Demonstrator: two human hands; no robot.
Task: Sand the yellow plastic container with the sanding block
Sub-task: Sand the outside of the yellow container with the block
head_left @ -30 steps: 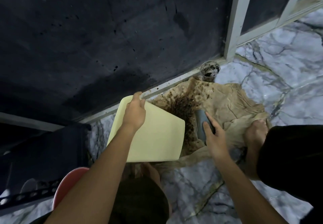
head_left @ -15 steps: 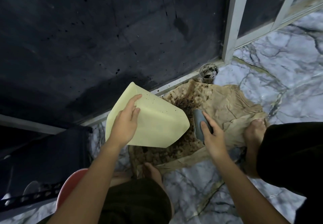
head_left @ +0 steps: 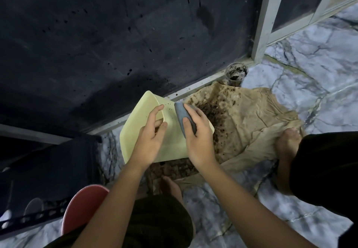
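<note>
The yellow plastic container [head_left: 172, 147] is held tilted over the stained paper [head_left: 242, 123], left hand [head_left: 150, 139] gripping its corner, right hand [head_left: 197, 137] clutching the sanding block [head_left: 183, 117] flat on the upper face, so strokes probably run lengthwise.

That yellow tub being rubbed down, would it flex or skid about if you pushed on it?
The yellow container looks thin-walled, so probably light and slightly bendy. Its smooth plastic might slip, which may be why the left hand grips its rim.

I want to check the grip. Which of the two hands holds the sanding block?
The right hand holds the grey sanding block against the yellow container. The left hand only steadies the container's edge.
</note>
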